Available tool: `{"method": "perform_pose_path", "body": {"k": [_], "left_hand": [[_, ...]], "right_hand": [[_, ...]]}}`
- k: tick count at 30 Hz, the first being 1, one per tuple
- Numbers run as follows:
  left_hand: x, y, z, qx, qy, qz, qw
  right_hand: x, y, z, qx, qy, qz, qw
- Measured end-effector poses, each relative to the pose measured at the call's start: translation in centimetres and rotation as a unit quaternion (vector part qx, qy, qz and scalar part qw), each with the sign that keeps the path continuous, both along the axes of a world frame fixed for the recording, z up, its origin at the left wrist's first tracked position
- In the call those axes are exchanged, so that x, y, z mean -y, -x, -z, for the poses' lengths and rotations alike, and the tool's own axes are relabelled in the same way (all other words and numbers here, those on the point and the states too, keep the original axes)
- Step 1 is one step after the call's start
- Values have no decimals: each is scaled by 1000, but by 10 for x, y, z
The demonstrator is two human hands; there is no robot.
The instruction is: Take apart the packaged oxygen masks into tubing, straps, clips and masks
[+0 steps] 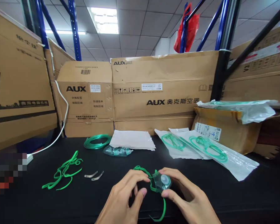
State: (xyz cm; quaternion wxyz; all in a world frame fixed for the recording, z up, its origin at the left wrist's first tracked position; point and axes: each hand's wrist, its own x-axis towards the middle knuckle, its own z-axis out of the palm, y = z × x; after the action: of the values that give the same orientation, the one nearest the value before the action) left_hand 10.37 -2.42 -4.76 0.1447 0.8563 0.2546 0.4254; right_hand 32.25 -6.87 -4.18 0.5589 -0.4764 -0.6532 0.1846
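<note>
Between thumb and fingers, my right hand (pixel 186 193) grips a small clear oxygen mask (pixel 159 182) with a round white valve on its front. A green elastic strap (pixel 163 211) runs from the mask, one end hanging toward the table's front and another part looping up behind. My left hand (pixel 128 194) is beside the mask's left edge, thumb and index finger apart, fingertips close to the strap; whether they touch it I cannot tell. To the left lie two thin, bent metal strips (pixel 97 176) and a loose tangle of green straps (pixel 64 171).
Farther back are coiled green tubing (pixel 97 142), a clear-bagged teal part (pixel 118 151) and white sheets (pixel 133 140). Bagged green tubing sets (pixel 207 147) lie at right, before an open carton (pixel 228 124) topped with more bags. Large cardboard boxes (pixel 154 90) wall the black table (pixel 67 205).
</note>
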Motion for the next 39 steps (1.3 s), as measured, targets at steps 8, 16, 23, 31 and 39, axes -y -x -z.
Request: {"method": "perform_pose_path", "body": {"k": [8,16,23,31,39], "left_hand": [[1,-2,10,-68,-15,-35,997],[6,-5,10,-74,27,-68,995],[3,1,8,-62,40,-61,995],[0,4,2,-114,23,-28,993],[-9,32,-8,-142,43,-108,983]], "right_hand": [[7,5,-5,-117,64,-79,988],[5,5,-9,-131,103,-92,982],[4,2,-2,-93,110,-118,983],[0,2,5,-14,49,-98,994],[0,-12,2,40,-18,-33,998]]}}
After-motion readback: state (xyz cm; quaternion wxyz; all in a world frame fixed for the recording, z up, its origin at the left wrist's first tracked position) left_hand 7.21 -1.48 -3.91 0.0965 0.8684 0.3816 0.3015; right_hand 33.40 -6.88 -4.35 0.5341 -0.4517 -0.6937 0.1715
